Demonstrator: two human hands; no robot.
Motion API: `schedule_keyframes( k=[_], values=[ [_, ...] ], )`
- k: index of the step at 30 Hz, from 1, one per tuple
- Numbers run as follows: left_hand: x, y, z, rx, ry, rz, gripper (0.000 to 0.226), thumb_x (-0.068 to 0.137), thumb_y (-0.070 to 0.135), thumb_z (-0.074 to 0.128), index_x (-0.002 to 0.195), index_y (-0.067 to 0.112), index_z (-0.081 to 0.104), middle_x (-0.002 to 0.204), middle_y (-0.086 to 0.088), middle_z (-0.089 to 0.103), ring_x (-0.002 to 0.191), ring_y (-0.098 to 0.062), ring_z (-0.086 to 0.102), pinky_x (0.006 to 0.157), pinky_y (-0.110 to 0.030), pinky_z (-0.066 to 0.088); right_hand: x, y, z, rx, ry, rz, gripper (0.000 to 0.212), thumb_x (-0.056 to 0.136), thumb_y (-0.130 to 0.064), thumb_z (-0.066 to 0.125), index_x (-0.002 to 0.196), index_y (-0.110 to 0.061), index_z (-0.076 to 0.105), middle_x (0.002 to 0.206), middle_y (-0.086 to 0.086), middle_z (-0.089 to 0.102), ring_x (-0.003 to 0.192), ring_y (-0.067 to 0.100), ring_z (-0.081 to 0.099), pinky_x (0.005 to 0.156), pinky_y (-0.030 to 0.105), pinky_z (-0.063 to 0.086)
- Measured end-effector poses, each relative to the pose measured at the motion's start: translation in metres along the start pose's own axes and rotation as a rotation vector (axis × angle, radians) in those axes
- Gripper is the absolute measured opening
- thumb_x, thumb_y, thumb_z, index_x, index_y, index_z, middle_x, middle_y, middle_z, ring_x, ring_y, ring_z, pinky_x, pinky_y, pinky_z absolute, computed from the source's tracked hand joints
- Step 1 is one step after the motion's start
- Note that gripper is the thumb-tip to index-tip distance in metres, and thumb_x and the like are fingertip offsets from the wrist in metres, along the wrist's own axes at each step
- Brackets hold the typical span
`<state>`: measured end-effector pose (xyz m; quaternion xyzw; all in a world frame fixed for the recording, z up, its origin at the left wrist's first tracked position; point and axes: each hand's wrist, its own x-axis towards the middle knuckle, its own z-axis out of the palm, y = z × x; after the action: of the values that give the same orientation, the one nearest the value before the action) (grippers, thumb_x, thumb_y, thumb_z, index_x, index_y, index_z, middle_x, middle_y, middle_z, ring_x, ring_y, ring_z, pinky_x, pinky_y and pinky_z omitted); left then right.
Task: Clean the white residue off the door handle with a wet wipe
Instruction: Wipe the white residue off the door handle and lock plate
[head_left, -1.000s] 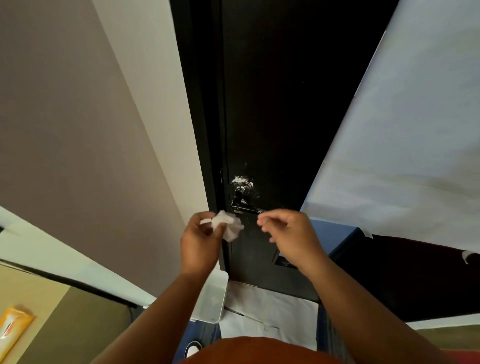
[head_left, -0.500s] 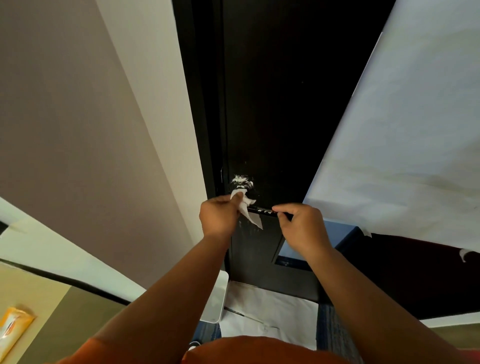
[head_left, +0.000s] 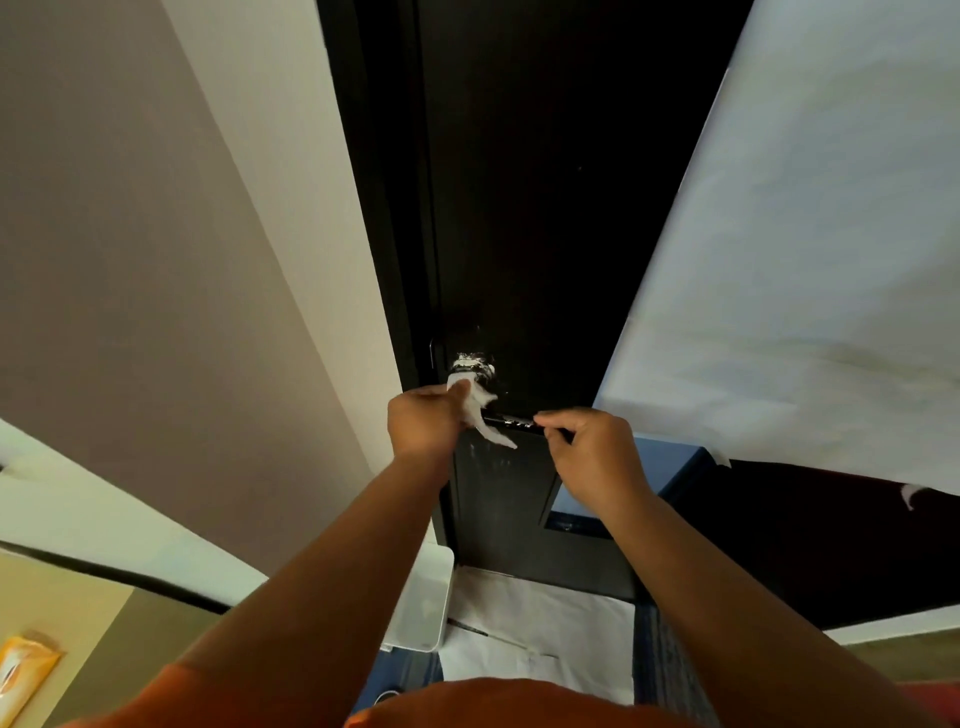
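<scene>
White residue (head_left: 471, 362) crusts the round base of the handle (head_left: 511, 420), which sits on the left edge of the dark door (head_left: 545, 208). Faint pale smears show on the panel just below. Left hand (head_left: 423, 426) grips a crumpled wipe (head_left: 480, 410) — fingers curled round it — and presses it against the handle where the lever meets the base, just under the residue. A loose tail of the wipe hangs down over the lever. Right hand (head_left: 592, 452) pinches the lever's free end between thumb and curled fingers; lever roughly level. Both forearms reach up from the bottom of the view, above an orange shirt (head_left: 493, 701). At the door foot: a white bin (head_left: 426, 597) on the left, beside paper (head_left: 540, 634) spread on the floor. A white sheet (head_left: 805, 260) covers the right side. Orange packet (head_left: 23, 670) at the lower left corner — label unreadable.
</scene>
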<state>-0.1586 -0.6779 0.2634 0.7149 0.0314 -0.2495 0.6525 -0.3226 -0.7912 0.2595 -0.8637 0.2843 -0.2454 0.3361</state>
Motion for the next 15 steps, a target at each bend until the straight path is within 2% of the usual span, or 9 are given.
schedule_keyframes(
  k=[2, 4, 5, 8, 10, 13, 15],
  values=[
    [-0.021, -0.017, 0.000, 0.078, 0.069, 0.134, 0.016, 0.088, 0.031, 0.080, 0.097, 0.018, 0.080, 0.090, 0.000, 0.079, 0.086, -0.019, 0.076, 0.091, -0.042, 0.062, 0.000, 0.000, -0.001, 0.007, -0.008, 0.021, 0.021, 0.094, -0.010, 0.069, 0.109, -0.021, 0.078, 0.109, -0.003, 0.076, 0.087, 0.006, 0.070, 0.078, -0.002, 0.045],
    [-0.031, -0.025, -0.001, 0.071, 0.086, 0.174, 0.016, 0.090, 0.032, 0.078, 0.097, 0.018, 0.080, 0.093, 0.000, 0.079, 0.089, -0.018, 0.075, 0.091, -0.040, 0.061, 0.001, 0.000, -0.001, 0.013, -0.020, 0.036, 0.021, 0.094, -0.011, 0.068, 0.110, -0.021, 0.078, 0.109, -0.004, 0.076, 0.089, 0.007, 0.070, 0.078, -0.003, 0.043],
    [-0.025, -0.022, -0.001, 0.030, 0.073, 0.130, 0.015, 0.090, 0.030, 0.079, 0.095, 0.016, 0.080, 0.092, -0.002, 0.079, 0.088, -0.020, 0.075, 0.091, -0.041, 0.062, 0.001, 0.001, -0.001, 0.013, -0.024, 0.036, 0.021, 0.094, -0.011, 0.069, 0.110, -0.021, 0.078, 0.110, -0.004, 0.076, 0.092, 0.007, 0.070, 0.079, -0.003, 0.043],
    [-0.004, 0.006, -0.001, -0.186, -0.029, -0.144, 0.019, 0.087, 0.022, 0.081, 0.089, 0.004, 0.075, 0.092, -0.010, 0.077, 0.085, -0.025, 0.074, 0.091, -0.046, 0.060, 0.002, 0.000, -0.001, -0.001, -0.032, 0.028, 0.021, 0.094, -0.012, 0.069, 0.110, -0.021, 0.078, 0.110, -0.002, 0.076, 0.095, 0.008, 0.070, 0.082, -0.002, 0.044],
    [0.005, 0.016, 0.000, -0.190, -0.072, -0.206, 0.021, 0.086, 0.022, 0.082, 0.093, 0.004, 0.075, 0.096, -0.013, 0.078, 0.087, -0.027, 0.075, 0.092, -0.046, 0.061, 0.002, 0.001, -0.001, -0.009, -0.034, 0.022, 0.021, 0.094, -0.012, 0.069, 0.111, -0.021, 0.078, 0.111, -0.001, 0.076, 0.095, 0.008, 0.070, 0.084, 0.000, 0.046],
    [-0.011, 0.005, 0.005, 0.010, 0.022, 0.012, 0.016, 0.090, 0.027, 0.079, 0.099, 0.013, 0.079, 0.096, -0.005, 0.078, 0.086, -0.021, 0.074, 0.079, -0.031, 0.060, 0.003, 0.001, -0.001, -0.008, -0.038, 0.039, 0.021, 0.095, -0.013, 0.069, 0.111, -0.021, 0.078, 0.112, -0.002, 0.076, 0.096, 0.008, 0.070, 0.082, -0.003, 0.042],
    [-0.028, -0.014, 0.005, 0.054, 0.087, 0.141, 0.019, 0.093, 0.029, 0.075, 0.106, 0.015, 0.079, 0.100, -0.001, 0.077, 0.090, -0.017, 0.072, 0.080, -0.025, 0.054, 0.003, 0.001, -0.001, -0.006, -0.044, 0.051, 0.021, 0.095, -0.013, 0.068, 0.112, -0.022, 0.078, 0.113, -0.004, 0.075, 0.100, 0.008, 0.069, 0.084, -0.003, 0.040]
  ],
)
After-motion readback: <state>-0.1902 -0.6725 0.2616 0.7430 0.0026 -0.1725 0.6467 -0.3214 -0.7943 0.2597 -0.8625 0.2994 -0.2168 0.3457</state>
